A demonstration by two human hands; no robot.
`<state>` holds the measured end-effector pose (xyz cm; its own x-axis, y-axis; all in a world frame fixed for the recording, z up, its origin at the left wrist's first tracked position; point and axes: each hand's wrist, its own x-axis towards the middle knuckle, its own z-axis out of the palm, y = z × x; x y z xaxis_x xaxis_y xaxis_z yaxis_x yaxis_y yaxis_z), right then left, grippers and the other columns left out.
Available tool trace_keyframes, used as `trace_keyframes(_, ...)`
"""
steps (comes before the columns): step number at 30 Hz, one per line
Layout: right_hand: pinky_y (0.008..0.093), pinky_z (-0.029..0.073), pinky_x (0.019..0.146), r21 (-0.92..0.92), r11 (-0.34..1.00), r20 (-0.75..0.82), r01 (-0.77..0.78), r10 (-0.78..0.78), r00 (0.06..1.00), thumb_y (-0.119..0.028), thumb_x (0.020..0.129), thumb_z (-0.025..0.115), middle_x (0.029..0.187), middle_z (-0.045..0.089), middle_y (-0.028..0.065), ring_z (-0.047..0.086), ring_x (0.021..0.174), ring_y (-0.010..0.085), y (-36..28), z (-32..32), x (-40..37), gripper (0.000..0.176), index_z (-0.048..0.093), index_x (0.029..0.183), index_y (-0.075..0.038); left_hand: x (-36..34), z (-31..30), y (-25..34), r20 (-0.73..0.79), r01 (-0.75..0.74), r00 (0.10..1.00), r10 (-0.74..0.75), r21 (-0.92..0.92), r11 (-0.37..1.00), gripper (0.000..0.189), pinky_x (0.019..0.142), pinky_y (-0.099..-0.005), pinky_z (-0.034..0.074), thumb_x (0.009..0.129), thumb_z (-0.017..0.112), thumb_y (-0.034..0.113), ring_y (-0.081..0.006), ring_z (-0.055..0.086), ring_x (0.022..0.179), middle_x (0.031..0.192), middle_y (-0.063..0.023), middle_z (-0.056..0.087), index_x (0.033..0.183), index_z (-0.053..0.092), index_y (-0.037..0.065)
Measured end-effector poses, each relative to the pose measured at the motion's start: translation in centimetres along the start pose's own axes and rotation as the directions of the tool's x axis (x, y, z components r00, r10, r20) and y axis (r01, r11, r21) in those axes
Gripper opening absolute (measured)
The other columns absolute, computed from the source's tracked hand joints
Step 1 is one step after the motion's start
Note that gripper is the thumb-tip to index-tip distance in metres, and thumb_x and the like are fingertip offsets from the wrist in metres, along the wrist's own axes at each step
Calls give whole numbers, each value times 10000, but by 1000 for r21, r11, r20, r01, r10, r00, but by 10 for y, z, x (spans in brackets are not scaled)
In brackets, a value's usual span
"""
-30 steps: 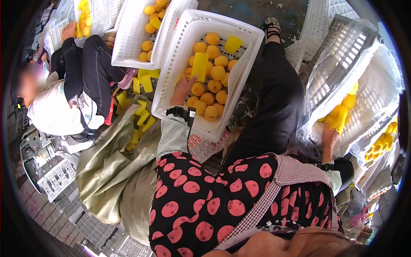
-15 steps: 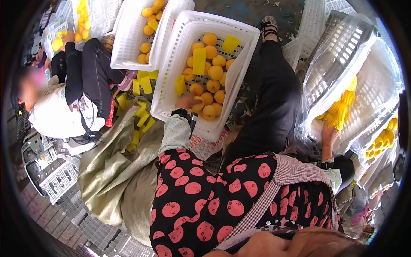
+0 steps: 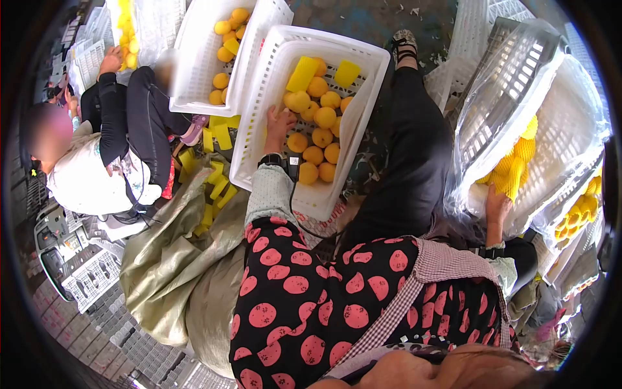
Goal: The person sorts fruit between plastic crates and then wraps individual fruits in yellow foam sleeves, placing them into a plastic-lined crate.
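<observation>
My left hand (image 3: 279, 128) is inside a white slatted crate (image 3: 245, 139), near its left wall. Its fingers are apart, beside a round orange-yellow fruit (image 3: 297, 101) that looks like a peach. Several such fruits lie loose in the crate, with a yellow foam net sleeve (image 3: 302, 74) on top and another yellow sleeve (image 3: 347, 73) farther right. At the right, my right hand (image 3: 497, 209) grips the lower end of a bunch of yellow foam net sleeves (image 3: 513, 170) in a crate lined with clear plastic (image 3: 472, 146). The netting hides some of its fingertips.
Another white crate (image 3: 189, 71) of fruit stands left of mine. Flat yellow sleeves (image 3: 220, 188) spill from a tan sack (image 3: 162, 279). A co-worker (image 3: 97, 165) sits at the left, one hand (image 3: 111, 60) by netted fruit. My outstretched leg (image 3: 405, 155) lies between the crates.
My left hand has moved away from the fruit at the crate's near end, farther up along the left wall. The sleeve on top has shifted up. My right hand stays in place.
</observation>
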<state>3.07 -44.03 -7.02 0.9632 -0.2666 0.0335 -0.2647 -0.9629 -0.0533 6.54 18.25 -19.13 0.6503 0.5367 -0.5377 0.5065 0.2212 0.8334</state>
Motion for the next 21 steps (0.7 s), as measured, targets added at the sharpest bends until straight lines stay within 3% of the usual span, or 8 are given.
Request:
trace_keyframes(1, 479, 425, 737, -84, 996, -53, 41, -45, 998, -443, 814, 496, 816, 594, 281, 557, 801, 443, 8, 7, 1, 539, 601, 843, 85, 3, -8, -3, 165, -73, 986, 27, 281, 957, 408, 645, -308, 505, 848, 542, 285, -184, 586, 726, 914, -119, 589, 1178, 427, 74)
trace_keyframes(3, 478, 430, 736, -158, 983, 128, -93, 114, 985, -469, 821, 476, 813, 593, 293, 568, 801, 435, 2, 2, 1, 573, 603, 862, 88, 24, -31, -32, 335, -281, 940, 67, 646, 710, 347, 662, -317, 502, 854, 521, 291, -182, 598, 747, 925, -128, 598, 1098, 525, 44)
trace_keyframes(5, 458, 408, 801, -146, 980, 253, -134, 168, 953, -353, 827, 534, 1040, 559, 247, 528, 943, 401, 9, 8, 5, 512, 480, 1127, 58, 21, -36, -48, 457, -421, 890, 3, 817, 393, 371, 701, -368, 489, 829, 529, 313, -228, 610, 753, 950, -116, 610, 1066, 559, 29)
trace_keyframes(6, 460, 405, 806, -39, 994, 234, -106, 112, 966, -326, 829, 541, 1046, 554, 251, 524, 947, 403, 18, 13, 5, 499, 471, 1136, 61, -22, -23, -11, 315, -183, 925, -213, 860, 476, 391, 772, -397, 464, 793, 563, 340, -265, 586, 886, 980, -132, 607, 1056, 568, 50)
trace_keyframes(8, 464, 402, 812, 121, 992, 124, -27, 12, 992, -276, 826, 558, 1061, 541, 260, 515, 951, 409, 22, 20, 2, 482, 457, 1146, 68, -37, -34, -20, 413, -362, 875, -252, 904, 226, 420, 828, -410, 443, 756, 603, 372, -303, 544, 995, 1053, -146, 586, 1053, 565, 78)
trace_keyframes(9, 464, 402, 813, 162, 987, 32, 20, -26, 999, -254, 822, 568, 1069, 535, 264, 510, 952, 414, 23, 24, 1, 477, 452, 1148, 74, -49, -39, -31, 412, -379, 909, -59, 878, 293, 338, 733, -426, 470, 766, 547, 352, -337, 582, 884, 950, -179, 608, 905, 620, 53)
trace_keyframes(10, 464, 402, 813, 201, 979, 24, 35, -41, 999, -254, 822, 568, 1069, 535, 264, 510, 952, 414, 22, 26, 1, 477, 452, 1148, 74, -57, -40, -36, 342, -296, 935, -95, 899, 322, 343, 743, -422, 467, 749, 572, 324, -343, 576, 893, 962, -180, 605, 954, 604, 50)
trace_keyframes(21, 455, 399, 818, 237, 971, -10, 39, -38, 999, -282, 814, 559, 1085, 515, 289, 491, 979, 427, 13, 16, 4, 528, 417, 1186, 64, -126, -35, -19, 445, -393, 886, -130, 869, 299, 312, 784, -415, 444, 749, 585, 242, -344, 553, 940, 990, -184, 591, 970, 569, 24)
